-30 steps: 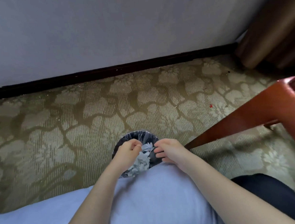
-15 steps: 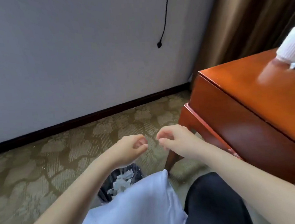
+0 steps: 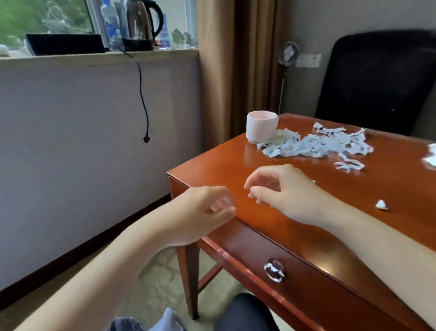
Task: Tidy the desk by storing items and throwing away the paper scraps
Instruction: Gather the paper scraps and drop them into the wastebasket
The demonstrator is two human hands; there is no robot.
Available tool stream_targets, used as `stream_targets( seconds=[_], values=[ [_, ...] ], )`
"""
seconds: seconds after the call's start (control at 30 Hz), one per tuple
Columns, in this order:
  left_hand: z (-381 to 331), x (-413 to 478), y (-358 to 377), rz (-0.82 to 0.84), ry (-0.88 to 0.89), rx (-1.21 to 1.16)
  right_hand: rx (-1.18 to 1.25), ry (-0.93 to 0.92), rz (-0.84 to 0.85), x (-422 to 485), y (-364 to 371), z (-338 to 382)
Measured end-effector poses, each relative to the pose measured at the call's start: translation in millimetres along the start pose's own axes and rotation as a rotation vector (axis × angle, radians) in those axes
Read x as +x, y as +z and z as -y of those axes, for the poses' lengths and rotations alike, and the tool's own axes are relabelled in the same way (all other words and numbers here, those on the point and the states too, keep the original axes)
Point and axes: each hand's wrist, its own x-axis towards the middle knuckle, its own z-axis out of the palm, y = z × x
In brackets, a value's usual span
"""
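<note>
No writing could be read anywhere, since the blue labels on the bottles [image 3: 163, 30] beside the kettle [image 3: 137, 20] on the windowsill [image 3: 72, 57] were too blurred.

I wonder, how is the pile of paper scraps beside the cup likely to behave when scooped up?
The pile of paper scraps looks like thin, curled strips, so probably very light and floppy. It lies loose and tangled, so a scoop would likely shed bits. On the glossy desk it should slide easily when pushed.
</note>
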Motion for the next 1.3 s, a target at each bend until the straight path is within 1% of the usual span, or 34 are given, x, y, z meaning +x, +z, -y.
stream_targets(
  seconds=[0.13, 0.23, 0.3, 0.37, 0.47, 0.57, 0.67, 0.9, 0.93, 1.03, 1.1, 1.2, 1.3],
  values=[
    [-29.8, 45.6, 31.9, 0.023, 0.087, 0.054, -0.139, 0.109, -0.119, -37.9, -40.4, -40.6],
    [-40.8, 79.0, 61.1, 0.019, 0.039, 0.071, -0.216, 0.267, -0.203, -65.2, -59.7, -72.8],
    [-47.1, 97.1, 76.9, -0.047, -0.041, 0.141, -0.241, 0.361, -0.252, -79.4, -69.1, -92.5],
    [-52.9, 111.8, 86.7, -0.151, -0.106, 0.199, -0.248, 0.432, -0.283, -88.3, -76.6, -108.1],
    [-58.0, 132.5, 95.3, -0.252, -0.155, 0.168, -0.229, 0.494, -0.32, -92.1, -83.9, -124.8],
    [-60.2, 149.4, 102.9, -0.3, -0.161, 0.158, -0.257, 0.485, -0.349, -89.2, -83.5, -136.7],
    [-59.4, 159.6, 107.2, -0.334, -0.151, 0.134, -0.274, 0.428, -0.34, -82.3, -80.7, -146.2],
    [-54.2, 166.5, 106.8, -0.373, -0.045, 0.081, -0.293, 0.312, -0.368, -68.2, -82.0, -160.0],
    [-53.7, 166.5, 106.3, -0.379, -0.033, 0.048, -0.298, 0.304, -0.369, -66.6, -82.0, -161.0],
    [-53.5, 165.9, 103.6, -0.423, 0.001, -0.173, -0.31, 0.3, -0.373, -60.6, -82.7, -164.5],
    [-54.6, 164.4, 101.4, -0.438, 0.039, -0.28, -0.309, 0.292, -0.382, -54.7, -83.5, -166.9],
    [-55.1, 165.2, 101.2, -0.342, 0.113, -0.286, -0.301, 0.274, -0.418, -43.7, -84.9, -171.8],
    [-57.0, 170.6, 103.5, -0.227, 0.15, -0.17, -0.292, 0.25, -0.473, -33.1, -86.4, -177.5]
  ],
)
